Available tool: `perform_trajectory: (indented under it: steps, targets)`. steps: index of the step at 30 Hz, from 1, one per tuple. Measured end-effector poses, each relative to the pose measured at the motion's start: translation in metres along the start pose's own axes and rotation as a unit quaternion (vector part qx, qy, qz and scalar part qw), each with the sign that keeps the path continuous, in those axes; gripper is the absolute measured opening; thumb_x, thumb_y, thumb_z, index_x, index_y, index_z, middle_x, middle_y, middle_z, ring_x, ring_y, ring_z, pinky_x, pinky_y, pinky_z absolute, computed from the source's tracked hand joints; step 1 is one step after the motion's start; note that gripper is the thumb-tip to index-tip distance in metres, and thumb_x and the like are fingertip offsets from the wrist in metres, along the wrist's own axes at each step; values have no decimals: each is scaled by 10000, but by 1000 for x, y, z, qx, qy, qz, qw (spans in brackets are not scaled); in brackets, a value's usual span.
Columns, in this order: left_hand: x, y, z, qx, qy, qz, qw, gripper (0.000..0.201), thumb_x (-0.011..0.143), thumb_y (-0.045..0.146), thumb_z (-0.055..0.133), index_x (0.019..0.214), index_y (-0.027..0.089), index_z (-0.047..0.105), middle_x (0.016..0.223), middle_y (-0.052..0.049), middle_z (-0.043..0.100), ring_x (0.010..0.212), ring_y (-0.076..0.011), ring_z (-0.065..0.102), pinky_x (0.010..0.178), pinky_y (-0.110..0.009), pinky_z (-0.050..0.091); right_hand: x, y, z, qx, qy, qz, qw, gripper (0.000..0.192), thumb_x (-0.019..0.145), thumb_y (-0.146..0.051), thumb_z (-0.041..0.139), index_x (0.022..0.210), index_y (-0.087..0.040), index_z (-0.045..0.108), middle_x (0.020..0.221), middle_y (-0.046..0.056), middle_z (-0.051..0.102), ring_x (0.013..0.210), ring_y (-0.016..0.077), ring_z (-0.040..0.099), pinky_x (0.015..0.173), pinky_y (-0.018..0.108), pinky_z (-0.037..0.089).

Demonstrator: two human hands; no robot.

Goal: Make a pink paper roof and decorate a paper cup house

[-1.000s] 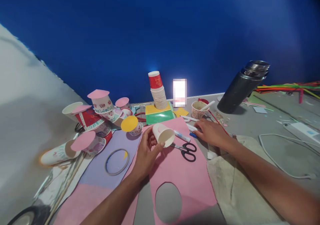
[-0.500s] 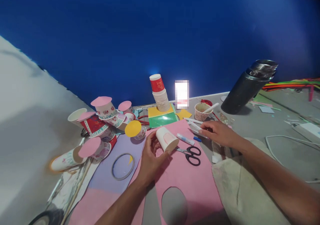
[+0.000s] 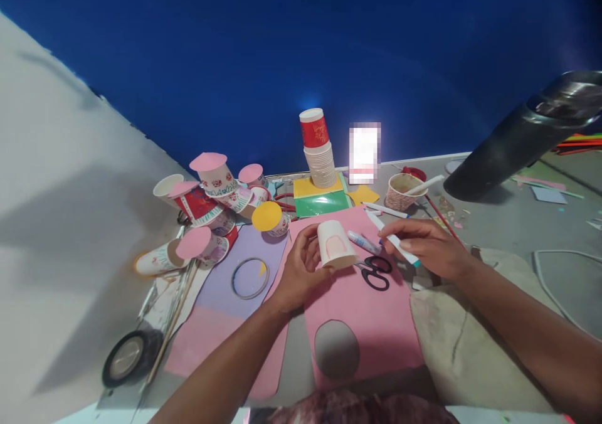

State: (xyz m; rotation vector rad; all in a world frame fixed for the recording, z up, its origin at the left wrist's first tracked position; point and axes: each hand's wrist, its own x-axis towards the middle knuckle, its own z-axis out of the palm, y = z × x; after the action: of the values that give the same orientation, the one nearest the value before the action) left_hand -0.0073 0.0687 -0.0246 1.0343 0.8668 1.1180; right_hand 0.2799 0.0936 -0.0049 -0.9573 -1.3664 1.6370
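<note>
Above the pink foam sheet [image 3: 362,323], the left hand [image 3: 301,273] had turned its gripped white paper cup [image 3: 335,244] mouth-down, while the right hand [image 3: 430,248], previously flat, now pinched a white teal-tipped marker [image 3: 394,241], seemingly ready for drawing.

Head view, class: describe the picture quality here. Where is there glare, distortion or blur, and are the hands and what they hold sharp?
Head view: wide-angle bending tilts the dark flask and curves the table edge; a bright pixelated rectangle glows at the blue wall; the left hand with the white paper cup and the right hand with the white marker are fairly sharp; corners darken.
</note>
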Motion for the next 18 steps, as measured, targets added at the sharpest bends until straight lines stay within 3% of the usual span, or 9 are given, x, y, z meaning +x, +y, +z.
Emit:
perform_trajectory:
  steps: [3, 5, 8, 10, 14, 18]
  targets:
    - [1, 0, -1, -15, -24, -1, 1000, 849, 624, 271, 983, 1335, 256, 518, 1376, -117, 661, 1357, -326, 621, 1102, -450, 537, -6, -3, -1, 47, -93, 9, 995, 574, 747, -367, 911, 1299, -283, 779, 1139, 102, 765, 891, 233, 726, 742, 361, 605]
    - [1, 0, -2, -13, -28, -4, 1000, 853, 621, 257, 984, 1333, 263, 515, 1342, -103, 679, 1310, -312, 648, 1067, -435, 551, -8, -4, 3, 33, -107, 5, 994, 681, 738, -337, 932, 1384, -326, 718, 1242, 101, 728, 994, 248, 723, 794, 375, 618]
    - [0, -2, -1, -4, -39, -6, 999, 846, 632, 236, 977, 1338, 275, 512, 1340, -91, 679, 1296, -294, 655, 1039, -405, 555, -7, -2, 14, -36, -31, -18, 999, 671, 735, -316, 958, 1352, -304, 694, 1236, 92, 703, 1086, 250, 699, 871, 377, 619]
    - [-2, -2, 1, 6, -54, -5, 999, 843, 651, 231, 964, 1357, 280, 506, 1333, -88, 683, 1290, -290, 660, 1035, -404, 555, -4, 2, 21, -48, 20, -38, 998, 698, 700, -353, 987, 1323, -295, 680, 1213, 83, 692, 1046, 238, 691, 807, 351, 631]
    - [-5, -3, 3, 22, -71, -7, 997, 840, 684, 244, 948, 1379, 291, 478, 1361, -98, 675, 1326, -307, 652, 1085, -449, 536, 0, 6, 29, -29, 46, -83, 995, 735, 683, -371, 1000, 1326, -342, 644, 1218, 58, 700, 982, 213, 700, 718, 324, 643]
    - [-5, -6, 3, 60, -74, 11, 995, 807, 697, 176, 900, 1368, 292, 467, 1419, -101, 629, 1357, -304, 631, 1121, -459, 506, 2, 3, 30, -79, 124, -99, 984, 466, 788, -492, 930, 1141, -314, 681, 1024, 50, 784, 923, 239, 746, 834, 447, 671]
